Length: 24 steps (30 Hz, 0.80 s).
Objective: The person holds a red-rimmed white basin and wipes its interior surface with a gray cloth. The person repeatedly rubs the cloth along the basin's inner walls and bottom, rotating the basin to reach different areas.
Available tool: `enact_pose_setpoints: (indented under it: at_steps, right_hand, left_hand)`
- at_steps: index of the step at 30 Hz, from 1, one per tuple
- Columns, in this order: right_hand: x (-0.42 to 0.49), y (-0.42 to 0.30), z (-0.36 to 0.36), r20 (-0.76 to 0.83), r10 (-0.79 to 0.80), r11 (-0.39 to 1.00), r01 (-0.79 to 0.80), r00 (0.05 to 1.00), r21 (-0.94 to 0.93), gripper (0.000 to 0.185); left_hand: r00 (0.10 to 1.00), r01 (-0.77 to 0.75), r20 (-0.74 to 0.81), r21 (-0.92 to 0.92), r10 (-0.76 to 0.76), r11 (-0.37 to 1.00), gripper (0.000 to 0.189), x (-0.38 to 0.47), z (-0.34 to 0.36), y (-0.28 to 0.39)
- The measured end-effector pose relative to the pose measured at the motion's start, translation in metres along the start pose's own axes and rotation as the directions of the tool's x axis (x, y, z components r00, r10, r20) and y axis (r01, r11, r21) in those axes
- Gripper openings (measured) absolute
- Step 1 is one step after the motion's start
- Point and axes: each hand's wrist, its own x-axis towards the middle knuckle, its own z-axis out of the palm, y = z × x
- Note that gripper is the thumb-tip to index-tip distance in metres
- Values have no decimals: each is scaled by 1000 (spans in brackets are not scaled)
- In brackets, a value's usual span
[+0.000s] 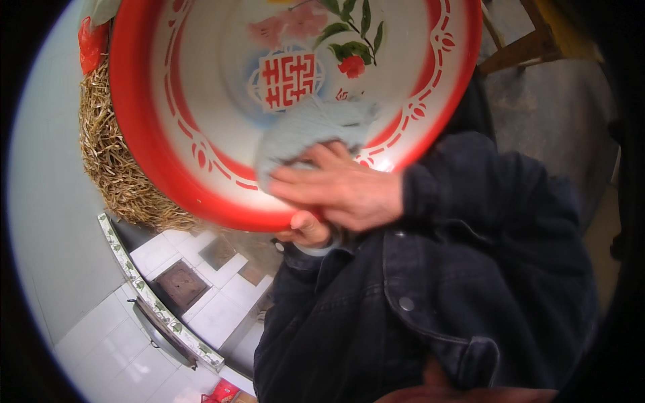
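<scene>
A large red and white enamel basin (221, 141), painted with flowers, leaves and a red character, is tilted with its inside facing me. My left hand (308, 230) grips its lower rim, thumb over the edge. On the inner wall near that rim, my right hand (337, 186) presses a pale grey-blue cloth (317, 126), fingers spread over it and slightly blurred. Part of the cloth is hidden under the fingers, and the left fingers are partly hidden behind the rim. Both sleeves are dark denim.
Dry straw-like stalks (116, 171) are heaped left of the basin, with a red plastic bag (92, 45) above. At lower left are a white-tiled stove or ledge (221, 307), a dark square plate (180, 286) and a round metal lid or pan (161, 335). A wooden frame (524, 48) stands upper right.
</scene>
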Motion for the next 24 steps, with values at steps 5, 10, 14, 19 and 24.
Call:
enact_pose_setpoints:
  at_steps: [5,10,14,19,24]
  right_hand:
    - [-23,0,-28,132,-75,990,90,988,-106,65]
    - [-47,2,-54,326,143,951,-38,935,-308,60]
    - [-10,0,-19,82,-3,988,16,997,-157,58]
    - [8,-10,-12,-70,59,978,-72,996,-197,51]
    - [-1,-10,-13,51,122,980,-112,991,-164,49]
  left_hand:
    - [1000,4,-16,8,-4,1000,52,-3,-4,1]
    - [999,41,16,54,-42,998,58,-6,-13,2]
    - [1000,1,21,18,-1,1000,61,-3,-11,0]
    - [998,20,57,57,-23,998,59,1,-8,4]
    - [996,51,65,63,-55,997,54,-2,-9,6]
